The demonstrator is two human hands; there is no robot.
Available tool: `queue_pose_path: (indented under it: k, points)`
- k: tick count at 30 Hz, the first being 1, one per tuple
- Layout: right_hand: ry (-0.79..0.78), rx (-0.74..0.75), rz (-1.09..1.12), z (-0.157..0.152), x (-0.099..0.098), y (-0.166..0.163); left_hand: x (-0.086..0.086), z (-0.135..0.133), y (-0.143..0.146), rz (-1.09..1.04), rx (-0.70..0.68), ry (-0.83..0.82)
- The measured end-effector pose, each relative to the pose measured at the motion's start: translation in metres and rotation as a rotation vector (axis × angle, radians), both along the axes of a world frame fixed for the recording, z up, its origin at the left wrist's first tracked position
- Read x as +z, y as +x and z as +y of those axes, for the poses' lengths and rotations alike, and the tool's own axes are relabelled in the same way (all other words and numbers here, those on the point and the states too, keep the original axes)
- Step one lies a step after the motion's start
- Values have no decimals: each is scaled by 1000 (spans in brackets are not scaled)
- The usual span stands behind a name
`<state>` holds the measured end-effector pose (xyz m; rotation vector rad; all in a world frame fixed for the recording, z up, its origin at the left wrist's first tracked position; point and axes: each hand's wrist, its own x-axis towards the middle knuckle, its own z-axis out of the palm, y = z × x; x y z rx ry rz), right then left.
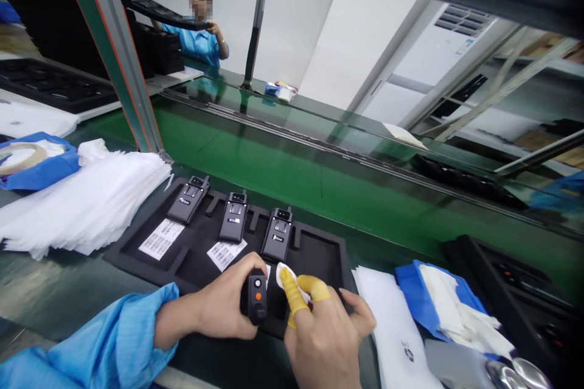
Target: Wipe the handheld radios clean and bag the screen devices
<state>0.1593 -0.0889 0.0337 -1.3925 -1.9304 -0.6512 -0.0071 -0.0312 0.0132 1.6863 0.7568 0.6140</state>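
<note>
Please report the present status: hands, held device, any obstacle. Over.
Left hand grips black device, orange button facing camera. Right hand pinches white wipe just beside it. Three similar devices in black tray; no obstacle visible between wipe and device.

Handset in left fingers: hard plastic, mostly matt. Right fingers wear yellow cots, thin, rubbery; white wad at their tips, soft cloth or paper, too small to tell. Tray beyond fingers: matt, smooth. Far left of them, papery sheets. Far right, glossy metal cap.
</note>
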Motion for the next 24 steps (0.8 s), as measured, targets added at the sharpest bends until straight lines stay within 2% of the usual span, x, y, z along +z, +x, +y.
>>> queue_pose_path:
  k: [7,11,14,16,19,22,24]
  points:
    - [-30,177,102,9,11,-15,-2,1,0,-12,-13,64]
    - [-41,110,40,12,3,-3,-1,0,1,5,3,96]
    - [-79,29,44,9,-10,20,0,0,1,-17,-11,106]
    - [-112,-10,47,3,-23,39,2,0,0,-13,-2,170]
    - [-99,-57,27,-11,-47,69,9,4,-3,107,43,248]
    - [-11,-90,-17,-24,-72,95,27,14,1,233,93,205]
    - [81,-125,-10,-29,-84,103,45,25,15,232,107,158]
